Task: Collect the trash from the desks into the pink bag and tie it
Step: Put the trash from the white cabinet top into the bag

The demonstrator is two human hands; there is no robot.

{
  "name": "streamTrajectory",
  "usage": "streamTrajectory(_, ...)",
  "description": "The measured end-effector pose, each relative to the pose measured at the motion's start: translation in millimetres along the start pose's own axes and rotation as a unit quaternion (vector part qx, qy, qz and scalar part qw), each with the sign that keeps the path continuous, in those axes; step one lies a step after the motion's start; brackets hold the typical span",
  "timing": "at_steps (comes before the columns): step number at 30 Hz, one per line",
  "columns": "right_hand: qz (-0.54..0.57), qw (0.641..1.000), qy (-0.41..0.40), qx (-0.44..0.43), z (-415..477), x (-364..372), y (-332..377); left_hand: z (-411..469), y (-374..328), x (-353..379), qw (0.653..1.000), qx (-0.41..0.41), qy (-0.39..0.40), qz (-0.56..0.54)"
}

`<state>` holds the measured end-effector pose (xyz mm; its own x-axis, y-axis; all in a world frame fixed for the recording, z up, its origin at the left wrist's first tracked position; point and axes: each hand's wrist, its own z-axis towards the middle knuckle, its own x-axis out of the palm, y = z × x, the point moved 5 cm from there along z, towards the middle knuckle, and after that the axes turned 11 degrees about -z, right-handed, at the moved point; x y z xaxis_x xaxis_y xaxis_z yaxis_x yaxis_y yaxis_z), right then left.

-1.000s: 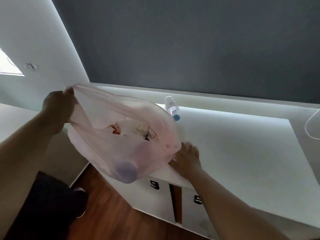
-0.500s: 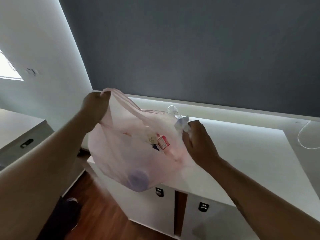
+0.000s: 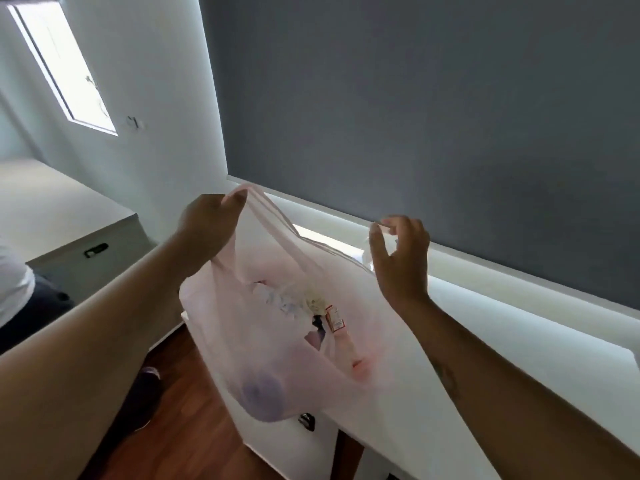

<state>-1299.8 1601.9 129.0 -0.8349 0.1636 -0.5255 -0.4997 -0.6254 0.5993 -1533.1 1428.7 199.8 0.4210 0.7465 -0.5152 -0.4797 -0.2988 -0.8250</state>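
Note:
The translucent pink bag [image 3: 277, 341] hangs open between my hands, over the near corner of the white desk [image 3: 519, 358]. Inside it I see crumpled paper, a red and white wrapper [image 3: 334, 318] and a round purple thing [image 3: 263, 396] at the bottom. My left hand [image 3: 207, 226] grips the bag's left handle, held up high. My right hand [image 3: 398, 261] pinches a thin strip of the bag's right edge between thumb and fingers. A clear plastic bottle [image 3: 365, 254] shows partly behind that hand, on the desk by the wall.
The desk has drawers with black handles [image 3: 306, 420] below the bag. A second desk [image 3: 52, 202] stands to the left, with a person in a white shirt [image 3: 10, 289] beside it. Wooden floor [image 3: 194, 427] lies between the desks. A grey wall [image 3: 415, 116] rises behind the desk.
My right hand left the desk edge, went to the bag's right side near the bottle and now pinches it. Both hands have lifted the bag higher and spread it.

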Motion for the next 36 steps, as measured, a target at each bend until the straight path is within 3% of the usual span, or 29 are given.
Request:
streamTrajectory(2, -0.086, 0.987, 0.087, 0.100, 27.5, 21.7, -54.5, 4.9, 3.5, 1.7, 1.000, -0.004, -0.009, -0.002)
streamTrajectory(5, -0.189, 0.915, 0.317, 0.162, 32.0, 62.0, -119.3, 8.7, 6.7, 4.0, 1.000, -0.014, -0.027, 0.007)
streamTrajectory(10, -0.171, 0.875, 0.431, 0.140, 24.7, 114.7, -149.9, 0.5, 2.6, 10.3, 0.997, -0.011, -0.062, 0.036)
streamTrajectory(18, -0.098, 0.901, 0.418, 0.065, 18.3, 116.2, -146.6, -0.4, -2.0, 9.5, 0.994, -0.044, -0.090, 0.044)
streamTrajectory(22, 0.062, 0.950, 0.307, -0.015, 34.2, 52.8, -71.3, 10.8, -15.2, 14.6, 0.992, -0.054, -0.098, 0.054)
streamTrajectory(24, 0.146, 0.946, 0.281, -0.067, 21.2, 11.7, -20.8, 16.1, -21.0, 15.3, 0.992, -0.051, -0.094, 0.062)
streamTrajectory(26, 0.193, 0.915, 0.336, -0.111, -9.4, -18.8, 23.1, 20.9, -25.5, 14.3, 0.993, -0.042, -0.085, 0.073)
streamTrajectory(29, 0.162, 0.889, 0.404, -0.142, -60.9, -26.2, 60.5, 22.9, -31.9, 9.4, 0.994, -0.014, -0.064, 0.090)
streamTrajectory(32, 0.068, 0.916, 0.363, -0.154, -78.0, 4.8, 79.7, 24.9, -30.6, -0.9, 0.996, 0.003, -0.052, 0.077)
streamTrajectory(36, 0.000, 0.948, 0.307, -0.084, -70.5, 29.9, 92.6, 24.7, -24.7, -12.3, 0.998, 0.028, -0.017, 0.057)
